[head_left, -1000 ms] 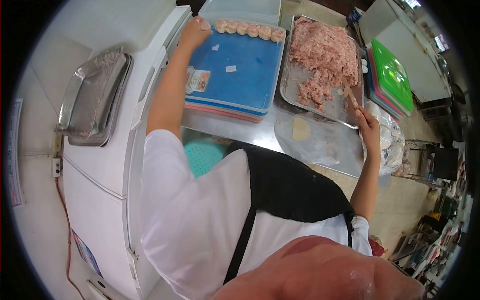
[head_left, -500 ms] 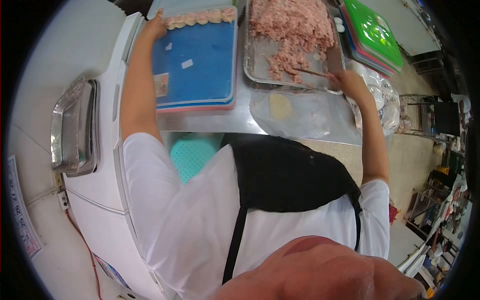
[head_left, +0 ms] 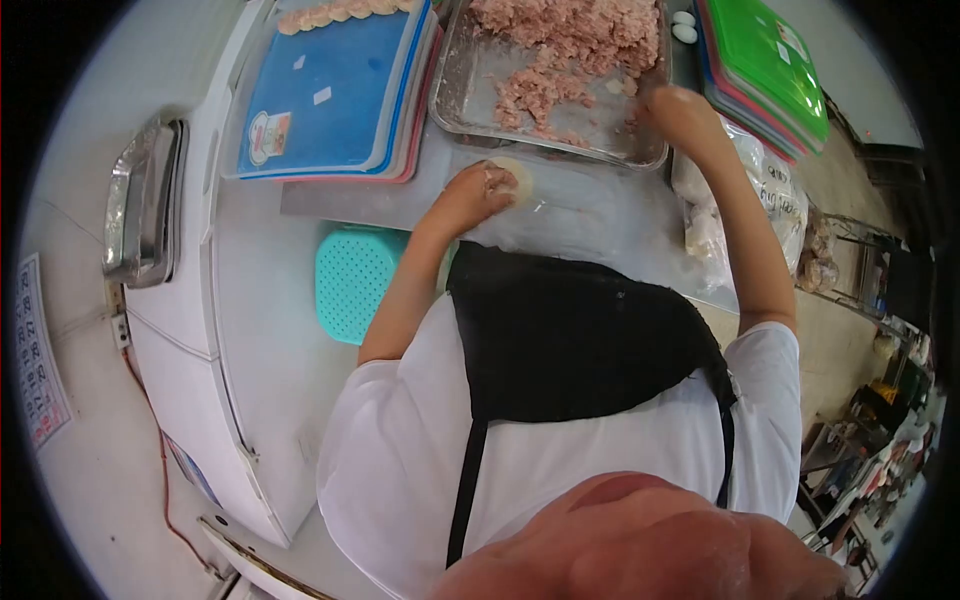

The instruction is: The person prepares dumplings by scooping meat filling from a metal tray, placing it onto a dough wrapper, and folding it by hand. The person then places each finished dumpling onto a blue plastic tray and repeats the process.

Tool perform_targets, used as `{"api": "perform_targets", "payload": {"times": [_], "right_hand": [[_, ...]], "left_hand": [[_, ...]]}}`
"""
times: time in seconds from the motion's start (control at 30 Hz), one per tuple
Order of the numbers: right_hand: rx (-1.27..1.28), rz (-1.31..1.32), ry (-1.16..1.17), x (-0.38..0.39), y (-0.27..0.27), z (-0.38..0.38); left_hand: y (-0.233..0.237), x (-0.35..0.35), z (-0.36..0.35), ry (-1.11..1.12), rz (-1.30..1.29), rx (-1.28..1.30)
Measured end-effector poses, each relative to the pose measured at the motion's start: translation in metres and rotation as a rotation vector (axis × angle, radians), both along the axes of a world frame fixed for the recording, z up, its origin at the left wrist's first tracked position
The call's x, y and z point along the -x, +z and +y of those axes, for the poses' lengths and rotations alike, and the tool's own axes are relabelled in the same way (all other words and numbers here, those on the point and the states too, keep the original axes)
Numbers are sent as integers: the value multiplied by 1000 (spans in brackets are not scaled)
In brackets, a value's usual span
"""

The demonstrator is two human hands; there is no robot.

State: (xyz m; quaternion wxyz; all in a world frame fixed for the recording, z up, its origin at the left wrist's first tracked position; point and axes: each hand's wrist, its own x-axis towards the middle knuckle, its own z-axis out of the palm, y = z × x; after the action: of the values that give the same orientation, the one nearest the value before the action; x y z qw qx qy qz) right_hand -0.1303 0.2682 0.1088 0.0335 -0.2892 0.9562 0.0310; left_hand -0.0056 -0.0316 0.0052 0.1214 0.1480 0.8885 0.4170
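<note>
My left hand (head_left: 478, 192) rests on a round pale dough wrapper (head_left: 513, 180) that lies on a clear plastic sheet (head_left: 600, 215) on the steel table. My right hand (head_left: 678, 108) is closed at the right edge of a metal tray (head_left: 462, 105), with a short wooden stick between its fingers; the stick's tip is barely visible against the pink minced meat (head_left: 560, 40). To the left sits a stack of flat containers with a blue lid (head_left: 330, 90), and a row of filled dumplings (head_left: 340, 12) runs along its far edge.
A stack of green and red lidded trays (head_left: 770, 60) stands at the right, with two eggs (head_left: 683, 25) beside it. A plastic bag (head_left: 765, 185) lies by my right forearm. A teal perforated stool (head_left: 355, 280) sits below the table. A white freezer carries a metal tray (head_left: 145, 200).
My left hand left the dumpling row on the blue lid and came down onto the dough wrapper. The right hand stayed at the meat tray. The view tilted downward.
</note>
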Motion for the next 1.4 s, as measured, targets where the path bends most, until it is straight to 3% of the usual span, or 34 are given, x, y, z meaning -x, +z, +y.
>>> {"api": "perform_targets", "payload": {"times": [0.07, 0.13, 0.17, 0.27, 0.4, 0.5, 0.57, 0.63, 0.7, 0.8, 0.83, 0.9, 1.0, 1.2, 1.3, 1.4], "right_hand": [[86, -3, 107, 11, -37, 5], [111, -54, 203, -6, -65, -10], [70, -170, 238, -22, -50, -22], [-59, -111, 148, -23, 2, -20], [94, 57, 212, 35, -35, -6], [93, -21, 312, 6, -63, -21], [126, -6, 373, -13, -43, -21], [-17, -72, 228, -7, -7, -13], [-82, -25, 139, 2, -11, 6], [-116, -150, 118, -16, -38, -8], [8, -41, 195, -37, -30, -22], [59, -68, 147, -42, -43, -48], [138, -104, 56, -27, -47, -61], [318, -20, 76, 9, -86, -52], [272, -400, 6, 4, -90, -63], [417, -647, -105, -1, -75, -54]], "left_hand": [[-20, -14, 16, 139, 322, 138], [-39, -12, 15, 175, 390, 140], [-44, -10, 13, 191, 424, 139], [-33, -12, 11, 372, 210, -182], [-10, -12, -5, 525, 62, -373], [11, -11, 0, 654, -185, -972], [15, -7, -1, 616, -167, -938], [14, -5, -6, 613, -168, -876], [12, 3, -15, 639, -169, -789], [31, 6, -16, 706, -305, -1371], [38, 8, -17, 686, -331, -1459], [54, 15, -19, 640, -386, -1632], [74, 30, -16, 674, -101, -1350], [75, 64, -18, 743, 46, -1384], [49, 79, -23, 724, 103, -1259], [29, 85, -24, 728, 106, -1125]]}}
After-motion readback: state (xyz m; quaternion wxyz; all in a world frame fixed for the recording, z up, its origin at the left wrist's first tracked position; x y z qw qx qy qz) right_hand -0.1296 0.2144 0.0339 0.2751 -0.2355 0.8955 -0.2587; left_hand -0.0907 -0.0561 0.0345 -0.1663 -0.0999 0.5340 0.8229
